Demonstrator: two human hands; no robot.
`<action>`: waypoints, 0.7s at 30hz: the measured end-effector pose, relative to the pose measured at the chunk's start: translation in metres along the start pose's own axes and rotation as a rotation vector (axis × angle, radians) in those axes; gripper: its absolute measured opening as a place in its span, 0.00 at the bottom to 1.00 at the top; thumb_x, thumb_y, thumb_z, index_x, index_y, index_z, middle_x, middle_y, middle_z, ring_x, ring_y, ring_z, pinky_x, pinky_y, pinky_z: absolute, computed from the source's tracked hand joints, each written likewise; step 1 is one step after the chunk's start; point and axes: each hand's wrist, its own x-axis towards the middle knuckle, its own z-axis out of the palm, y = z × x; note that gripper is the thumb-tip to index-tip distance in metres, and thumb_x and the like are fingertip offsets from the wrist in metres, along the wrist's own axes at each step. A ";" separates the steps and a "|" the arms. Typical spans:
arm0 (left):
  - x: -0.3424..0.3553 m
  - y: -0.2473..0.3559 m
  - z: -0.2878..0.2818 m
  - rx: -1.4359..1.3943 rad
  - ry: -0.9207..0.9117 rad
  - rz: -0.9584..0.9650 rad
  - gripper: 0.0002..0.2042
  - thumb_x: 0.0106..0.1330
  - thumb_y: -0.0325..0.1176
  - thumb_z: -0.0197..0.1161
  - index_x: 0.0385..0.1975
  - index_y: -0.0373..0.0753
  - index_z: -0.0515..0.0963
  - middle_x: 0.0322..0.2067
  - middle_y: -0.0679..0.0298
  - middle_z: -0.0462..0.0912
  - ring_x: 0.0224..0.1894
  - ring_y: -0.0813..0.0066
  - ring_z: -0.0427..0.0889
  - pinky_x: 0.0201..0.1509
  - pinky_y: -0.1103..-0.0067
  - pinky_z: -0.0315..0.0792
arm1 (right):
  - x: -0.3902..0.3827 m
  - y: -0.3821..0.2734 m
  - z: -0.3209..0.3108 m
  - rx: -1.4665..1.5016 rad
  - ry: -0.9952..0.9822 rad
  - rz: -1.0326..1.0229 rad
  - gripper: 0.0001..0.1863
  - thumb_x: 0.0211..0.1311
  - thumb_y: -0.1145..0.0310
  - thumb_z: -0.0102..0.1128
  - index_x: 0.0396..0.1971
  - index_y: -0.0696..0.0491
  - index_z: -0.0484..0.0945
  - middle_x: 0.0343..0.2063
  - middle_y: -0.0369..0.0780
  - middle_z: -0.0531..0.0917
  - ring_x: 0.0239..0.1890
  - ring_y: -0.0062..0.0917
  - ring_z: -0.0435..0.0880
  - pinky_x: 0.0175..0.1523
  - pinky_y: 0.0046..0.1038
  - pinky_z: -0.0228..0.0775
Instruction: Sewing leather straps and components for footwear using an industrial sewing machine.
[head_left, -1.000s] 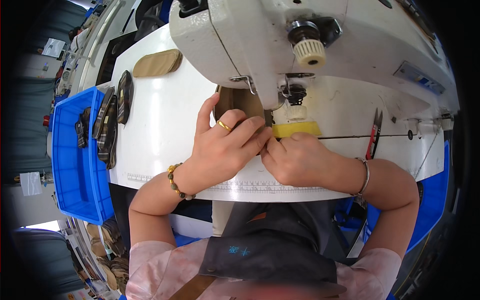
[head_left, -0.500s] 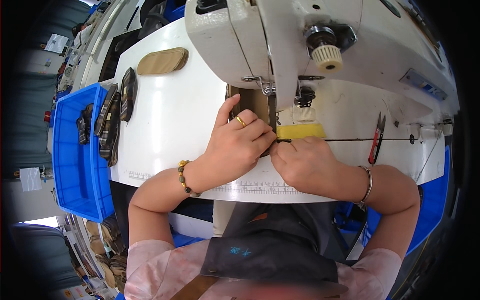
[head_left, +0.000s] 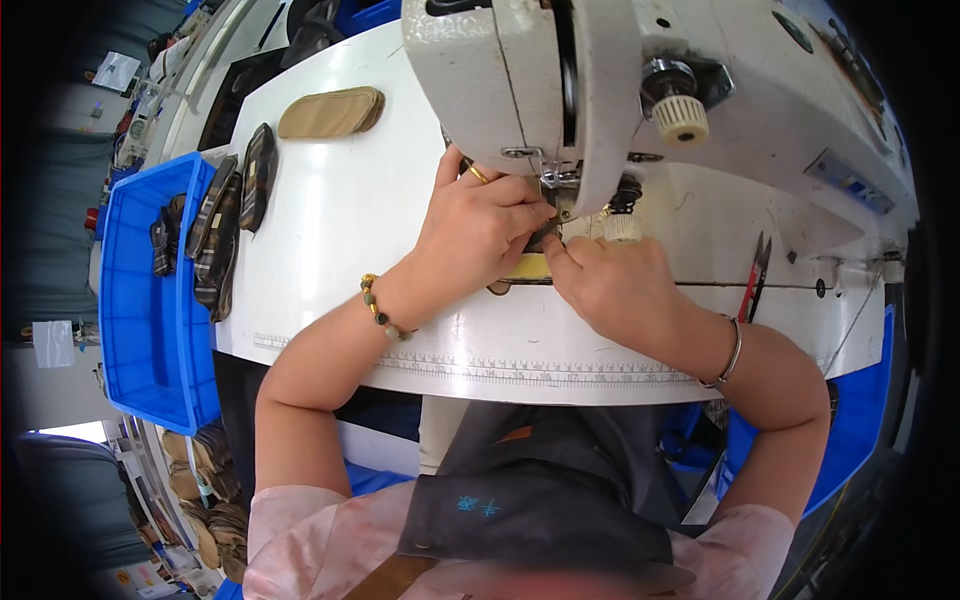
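At the sewing machine (head_left: 500,85), both my hands are closed at the edge of a brown fabric piece (head_left: 540,238), just in front of the presser foot (head_left: 562,180). My left hand (head_left: 475,228) lies over the fabric and hides most of it, its fingertips gripping the edge. Close beside it, my right hand (head_left: 615,285) pinches the same edge between thumb and forefinger. Part of a yellow strip (head_left: 528,268) shows on the table between the hands.
A stack of tan oval pieces (head_left: 330,113) lies at the back left. Plaid pouches (head_left: 225,235) hang over and beside a blue bin (head_left: 150,300). Red-handled thread snips (head_left: 755,280) lie right of my right hand. A ruler scale (head_left: 480,370) runs along the table's front edge.
Both hands have moved away from me toward the presser foot, taking the fabric along. Less of the fabric shows now. The view has shifted slightly.
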 end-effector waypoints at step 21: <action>0.002 0.026 -0.038 -0.077 -0.217 -0.229 0.17 0.50 0.28 0.72 0.42 0.49 0.82 0.34 0.71 0.79 0.49 0.68 0.77 0.72 0.50 0.49 | 0.001 0.003 -0.004 0.125 -0.017 0.041 0.04 0.49 0.73 0.61 0.26 0.57 0.79 0.18 0.37 0.79 0.20 0.27 0.83 0.23 0.29 0.73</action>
